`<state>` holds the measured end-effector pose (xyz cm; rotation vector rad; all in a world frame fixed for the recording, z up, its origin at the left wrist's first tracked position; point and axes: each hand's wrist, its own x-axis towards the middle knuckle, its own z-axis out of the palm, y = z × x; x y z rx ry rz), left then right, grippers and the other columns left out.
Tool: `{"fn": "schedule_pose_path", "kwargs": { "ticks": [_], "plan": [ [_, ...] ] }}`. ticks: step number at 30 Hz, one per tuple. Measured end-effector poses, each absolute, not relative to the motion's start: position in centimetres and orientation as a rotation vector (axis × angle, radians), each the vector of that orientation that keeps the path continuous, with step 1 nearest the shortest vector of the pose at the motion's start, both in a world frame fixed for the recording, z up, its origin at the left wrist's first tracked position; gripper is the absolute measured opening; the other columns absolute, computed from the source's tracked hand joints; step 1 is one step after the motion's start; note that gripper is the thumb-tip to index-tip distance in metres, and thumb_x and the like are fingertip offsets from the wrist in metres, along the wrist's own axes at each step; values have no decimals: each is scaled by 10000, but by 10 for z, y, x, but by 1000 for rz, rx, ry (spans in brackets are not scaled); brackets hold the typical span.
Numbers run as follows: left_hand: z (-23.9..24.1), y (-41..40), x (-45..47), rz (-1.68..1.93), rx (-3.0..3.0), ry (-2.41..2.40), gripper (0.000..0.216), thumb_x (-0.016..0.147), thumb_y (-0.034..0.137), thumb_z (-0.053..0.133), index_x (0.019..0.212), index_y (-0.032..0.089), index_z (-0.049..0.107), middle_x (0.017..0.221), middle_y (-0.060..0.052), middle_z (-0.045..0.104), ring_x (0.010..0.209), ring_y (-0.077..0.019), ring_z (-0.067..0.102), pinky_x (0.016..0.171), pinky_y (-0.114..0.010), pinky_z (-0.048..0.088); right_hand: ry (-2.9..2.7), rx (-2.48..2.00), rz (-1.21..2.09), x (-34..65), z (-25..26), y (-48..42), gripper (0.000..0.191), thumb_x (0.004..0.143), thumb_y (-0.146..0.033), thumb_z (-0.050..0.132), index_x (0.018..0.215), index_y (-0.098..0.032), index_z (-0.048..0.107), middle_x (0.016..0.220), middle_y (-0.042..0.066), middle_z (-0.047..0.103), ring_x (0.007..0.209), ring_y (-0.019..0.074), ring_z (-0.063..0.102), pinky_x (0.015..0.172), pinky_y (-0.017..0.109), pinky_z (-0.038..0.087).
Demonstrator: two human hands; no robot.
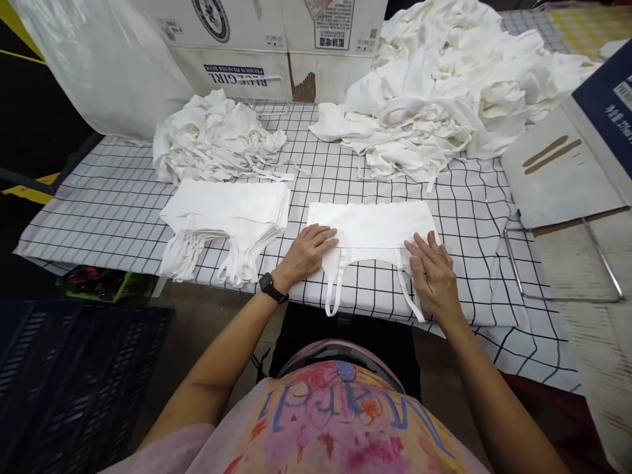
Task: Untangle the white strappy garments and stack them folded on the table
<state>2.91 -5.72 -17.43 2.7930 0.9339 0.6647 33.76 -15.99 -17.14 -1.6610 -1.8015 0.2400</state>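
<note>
A white strapped camisole top (370,227) lies flat on the checked tablecloth in front of me, its straps hanging toward the near table edge. My left hand (309,253) rests on its left side with fingers stretched out. On the right side, my right hand (434,273) lies with fingers spread over the fabric and beside the right strap. Left of my left hand sits a neat stack of similar white tops (227,210), their straps gathered at the near edge.
A loose heap of white garments (207,138) lies behind the stack; a larger heap (444,85) fills the back right. Cardboard boxes (237,52) stand at the back, another carton (567,164) at right with a metal wire frame (567,299). A dark plastic crate (74,375) is lower left.
</note>
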Motion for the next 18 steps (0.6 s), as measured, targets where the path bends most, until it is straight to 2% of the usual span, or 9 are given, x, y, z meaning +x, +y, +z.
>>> {"fn": "schedule_pose_path", "kwargs": {
  "ticks": [12, 18],
  "plan": [
    [-176, -57, 30, 692, 2819, 987, 372, 887, -43, 473, 1121, 149, 691, 1232, -104, 714, 1206, -262, 625, 1039, -493, 559, -1880, -1691, 194, 338, -173, -159, 419, 1104, -373, 383, 1353, -244, 695, 1568, 78, 538, 1563, 275, 324, 1271, 588, 239],
    [-176, -57, 29, 765, 2857, 921, 457, 855, -76, 455, 1210, 131, 657, 1235, -129, 697, 1196, -254, 616, 1016, -466, 566, -1885, -1677, 173, 338, -174, -159, 410, 1103, -358, 394, 1345, -238, 703, 1559, 81, 549, 1556, 281, 338, 1266, 579, 261]
  ]
}}
